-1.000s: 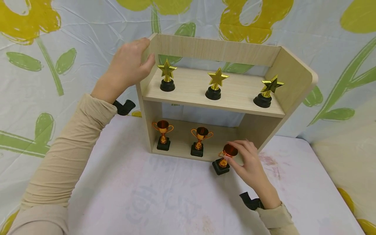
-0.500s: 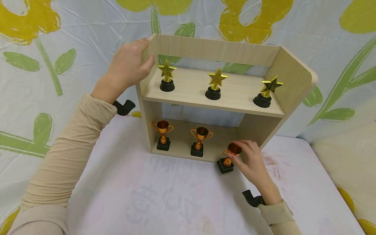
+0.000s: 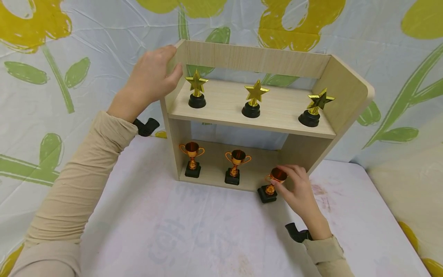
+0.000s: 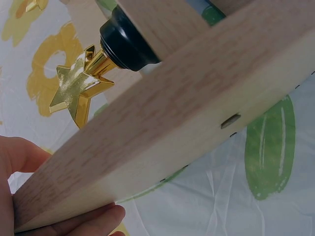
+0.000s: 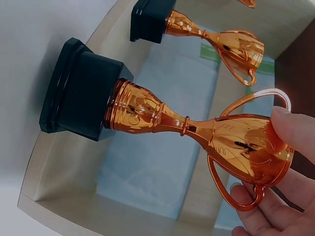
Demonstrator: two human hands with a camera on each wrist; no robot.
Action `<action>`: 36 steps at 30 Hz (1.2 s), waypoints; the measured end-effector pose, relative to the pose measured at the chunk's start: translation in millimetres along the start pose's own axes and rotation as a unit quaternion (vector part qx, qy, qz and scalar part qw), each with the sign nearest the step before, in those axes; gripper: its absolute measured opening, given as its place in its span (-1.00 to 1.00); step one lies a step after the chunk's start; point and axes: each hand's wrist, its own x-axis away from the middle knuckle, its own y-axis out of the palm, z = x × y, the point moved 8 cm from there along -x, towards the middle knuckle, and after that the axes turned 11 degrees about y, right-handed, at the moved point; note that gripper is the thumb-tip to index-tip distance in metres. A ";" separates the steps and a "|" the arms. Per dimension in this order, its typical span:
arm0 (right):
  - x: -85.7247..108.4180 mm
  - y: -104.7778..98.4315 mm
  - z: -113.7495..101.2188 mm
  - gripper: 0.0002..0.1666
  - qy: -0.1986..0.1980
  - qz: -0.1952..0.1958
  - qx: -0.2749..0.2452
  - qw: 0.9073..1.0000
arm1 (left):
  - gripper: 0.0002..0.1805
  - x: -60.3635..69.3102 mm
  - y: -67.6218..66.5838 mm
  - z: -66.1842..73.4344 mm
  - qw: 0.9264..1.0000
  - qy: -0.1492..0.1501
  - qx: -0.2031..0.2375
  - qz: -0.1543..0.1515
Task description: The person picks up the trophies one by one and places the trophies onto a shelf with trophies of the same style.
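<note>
My right hand pinches the cup of a bronze-coloured trophy between thumb and fingers, at the lower shelf's front right. Its black base is slightly tilted at the shelf edge; whether it touches is unclear. Two matching trophies stand upright on the lower shelf, one in the middle and one at the left. With thumb inside and fingers outside, my left hand grips the top of the left side panel of the wooden shelf unit.
On the upper shelf stand three gold star trophies: left, middle, right. A white cloth-covered table lies under the unit. Behind hangs a flower-printed cloth. The right side panel rises close to my right hand.
My right hand has carried the bronze trophy a little to the right and toward the shelf, mostly in the first half second. My left hand has stayed on the side panel.
</note>
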 end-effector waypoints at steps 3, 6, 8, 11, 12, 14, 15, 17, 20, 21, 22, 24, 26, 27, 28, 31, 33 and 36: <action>-0.4 0.0 2.7 -0.45 0.006 0.001 0.001 1.000 | -0.62 0.2 0.1 0.1 1.000 0.001 -0.001 0.001; -1.5 0.0 6.0 -0.47 0.014 0.002 0.000 1.000 | -0.63 0.5 0.2 -0.1 1.000 0.002 -0.001 0.003; -2.2 -0.4 7.5 -0.47 0.018 0.005 0.000 1.000 | -0.63 0.3 0.3 0.0 1.000 0.002 0.000 0.004; -3.0 -0.3 8.2 -0.47 0.017 0.015 0.001 1.000 | -0.63 0.5 0.2 0.0 1.000 0.001 0.001 0.004; -3.2 -0.1 8.2 -0.47 0.017 0.018 0.001 1.000 | -0.62 0.6 0.0 0.0 1.000 0.001 0.000 0.005; -3.5 0.7 8.3 -0.48 0.017 0.025 0.003 1.000 | -0.61 0.8 -0.4 0.0 1.000 0.000 0.000 0.005; -3.5 1.1 8.5 -0.49 0.017 0.028 0.004 0.999 | -0.61 0.9 -0.5 0.1 1.000 0.001 -0.001 0.006; -3.6 2.0 8.9 -0.49 0.017 0.033 0.009 0.999 | -0.61 0.7 -0.5 0.3 1.000 0.003 -0.002 0.007; -2.9 2.7 8.7 -0.49 0.015 0.041 0.015 0.999 | -0.62 0.2 0.3 0.6 1.000 0.005 -0.002 0.007; -2.7 2.8 8.6 -0.50 0.014 0.042 0.016 0.999 | -0.63 -0.1 0.5 0.8 1.000 0.007 -0.003 0.008; -2.5 3.0 8.3 -0.50 0.012 0.044 0.018 0.999 | -0.63 -0.2 0.7 0.9 1.000 0.007 -0.003 0.008; -2.0 3.0 7.6 -0.52 0.009 0.045 0.019 0.999 | -0.63 -0.3 0.8 0.9 1.000 0.008 -0.003 0.008; -1.8 3.1 7.1 -0.53 0.006 0.045 0.021 0.999 | -0.64 -0.3 0.9 0.9 1.000 0.008 -0.002 0.008; -1.7 3.0 7.0 -0.54 0.005 0.045 0.022 0.999 | -0.64 -0.2 0.9 0.8 1.000 0.007 -0.002 0.007; -1.6 2.8 6.8 -0.53 0.004 0.045 0.023 0.999 | -0.64 -0.1 1.0 0.8 1.000 0.006 -0.002 0.007; -1.5 3.0 7.0 -0.52 0.003 0.044 0.025 0.999 | -0.64 0.2 1.0 0.7 1.000 0.003 -0.003 0.004; -1.3 3.2 7.6 -0.51 0.003 0.043 0.027 0.999 | -0.62 0.4 0.8 0.3 1.000 0.002 -0.002 0.004; -1.1 4.1 8.7 -0.50 0.003 0.041 0.030 0.999 | -0.57 0.6 0.9 -1.1 1.000 -0.003 0.002 0.003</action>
